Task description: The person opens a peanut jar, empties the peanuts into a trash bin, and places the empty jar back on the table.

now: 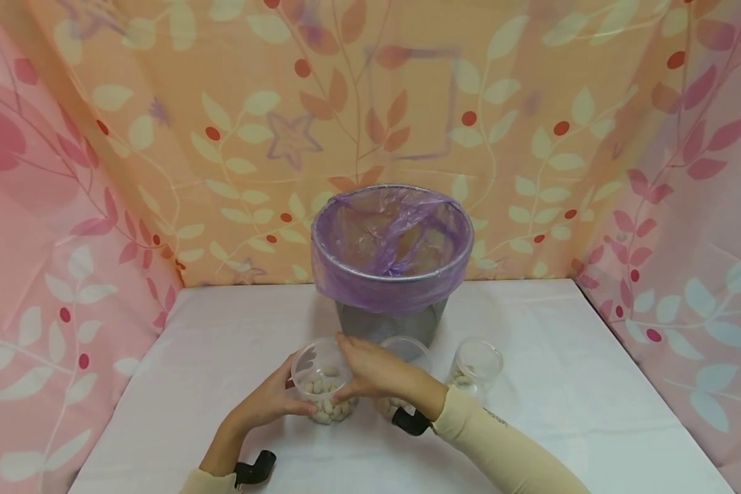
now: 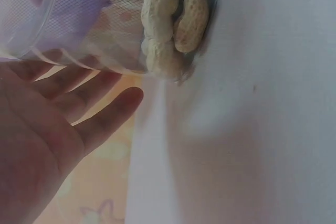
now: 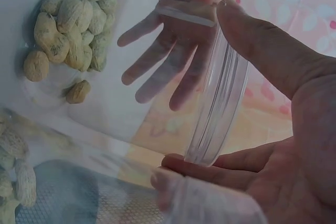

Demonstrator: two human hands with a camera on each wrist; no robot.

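Note:
A clear plastic cup (image 1: 313, 362) holding peanuts (image 1: 330, 406) stands on the white table (image 1: 562, 412) in front of a bin. My right hand (image 1: 370, 374) reaches across and grips its rim, thumb (image 3: 262, 51) on one side and fingers below. My left hand (image 1: 272, 401) is at the cup's left side with its fingers straight. In the left wrist view the left hand (image 2: 52, 119) lies open beside the cup (image 2: 79, 19), whose peanuts (image 2: 173, 24) are at the bottom. Through the cup wall (image 3: 131, 93) the right wrist view shows the peanuts (image 3: 73, 19).
A mesh bin (image 1: 383, 326) lined with a purple bag (image 1: 392, 254) stands just behind the cups. Two more clear cups, the middle cup (image 1: 410, 348) and the right cup (image 1: 477, 362), sit to the right with peanuts inside. Patterned cloth walls enclose the table on three sides.

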